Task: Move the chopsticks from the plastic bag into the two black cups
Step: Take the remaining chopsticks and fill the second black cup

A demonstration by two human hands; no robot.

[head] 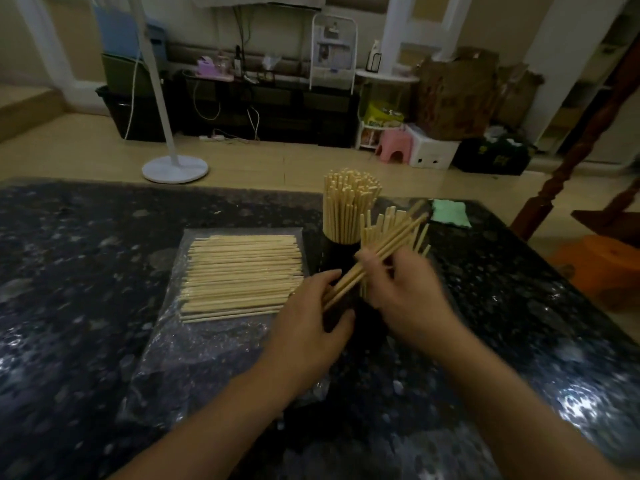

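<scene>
wooden bundle: chopsticks (377,258) pinched by both left hand (311,317) and right hand (405,292)
risk: slanted sticks could snag the near cup's (367,306) upright ones, tipping it

— What do you have around you?

— You sit at a dark speckled stone table (86,237) that shines where the light hits it. A green cloth (450,213) lies at its far right.

— And past the table?

— You see a pale tiled floor (69,147) and a white fan stand (175,169) with its round base just beyond the table edge. Against the cream wall (20,39) runs a low black cabinet (277,112), cables hanging down its front. To your right stand a pink stool (394,147), a white box (433,152) and brown paper bags (460,91). A carved wooden post (571,161) rises at the far right, an orange stool (602,261) beside it.

— The light?

— Dim, you'd say.
</scene>
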